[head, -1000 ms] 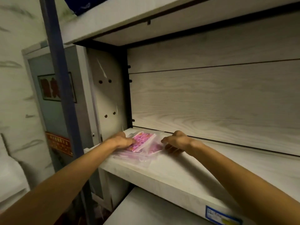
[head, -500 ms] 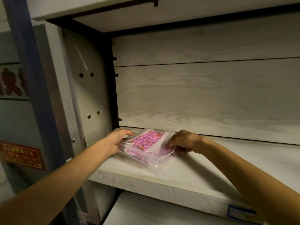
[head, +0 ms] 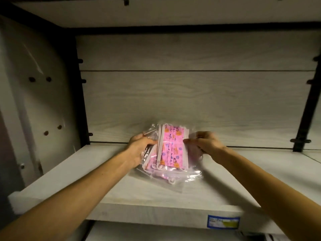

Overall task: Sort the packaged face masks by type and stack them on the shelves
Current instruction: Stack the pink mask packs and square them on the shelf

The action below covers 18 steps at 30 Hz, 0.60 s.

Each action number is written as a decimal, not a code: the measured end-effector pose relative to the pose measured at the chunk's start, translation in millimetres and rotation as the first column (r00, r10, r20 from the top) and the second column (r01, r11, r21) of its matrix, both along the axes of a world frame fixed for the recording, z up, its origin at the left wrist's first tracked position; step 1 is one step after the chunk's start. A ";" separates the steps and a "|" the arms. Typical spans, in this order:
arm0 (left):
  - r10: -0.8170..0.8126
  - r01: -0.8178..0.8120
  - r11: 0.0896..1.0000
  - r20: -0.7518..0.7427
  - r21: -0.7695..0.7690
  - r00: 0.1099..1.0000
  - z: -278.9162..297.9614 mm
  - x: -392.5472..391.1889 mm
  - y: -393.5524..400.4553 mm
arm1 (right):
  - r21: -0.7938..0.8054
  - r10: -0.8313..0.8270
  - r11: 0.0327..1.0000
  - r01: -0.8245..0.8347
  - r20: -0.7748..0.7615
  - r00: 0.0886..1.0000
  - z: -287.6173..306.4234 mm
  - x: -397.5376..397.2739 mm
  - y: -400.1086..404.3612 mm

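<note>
A stack of pink patterned face masks in clear plastic packets point(head: 171, 148) is on the pale wooden shelf point(head: 121, 193), tilted up at its far end. My left hand point(head: 140, 145) grips the stack's left edge, thumb on top. My right hand point(head: 205, 141) pinches the right edge of the top packet with its fingertips. White ear loops and loose plastic spill out at the near end of the stack.
The shelf's back panel point(head: 191, 94) rises right behind the stack, with another shelf board overhead. A grey side panel point(head: 40, 101) closes the left. A blue and yellow price label point(head: 223, 222) sits on the shelf's front edge. Another shelf lies below.
The stack moved from the shelf's left corner toward the middle and now tilts upward in both hands. My view has shifted right and closer.
</note>
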<state>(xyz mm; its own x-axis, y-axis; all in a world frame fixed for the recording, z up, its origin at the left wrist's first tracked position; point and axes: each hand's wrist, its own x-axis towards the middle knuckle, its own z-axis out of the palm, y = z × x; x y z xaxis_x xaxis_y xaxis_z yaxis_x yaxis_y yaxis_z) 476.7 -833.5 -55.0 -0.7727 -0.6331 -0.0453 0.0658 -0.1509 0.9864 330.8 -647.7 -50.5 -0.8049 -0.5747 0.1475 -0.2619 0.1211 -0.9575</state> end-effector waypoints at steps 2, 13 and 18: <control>-0.004 0.004 1.000 -0.017 0.013 1.000 4.3 -9.6 -0.3 | -0.126 -0.045 0.991 0.046 0.006 0.999 2.0 -11.5 0.3; -0.208 0.210 0.977 0.070 -0.025 0.976 -13.7 -33.1 -6.7 | -0.272 -0.033 0.959 0.076 0.160 0.987 -14.3 -40.3 -0.5; -0.153 0.148 0.974 -0.016 -0.169 0.988 -25.4 -39.9 -9.4 | -0.131 -0.037 0.991 0.035 -0.008 0.999 -19.2 -37.1 1.4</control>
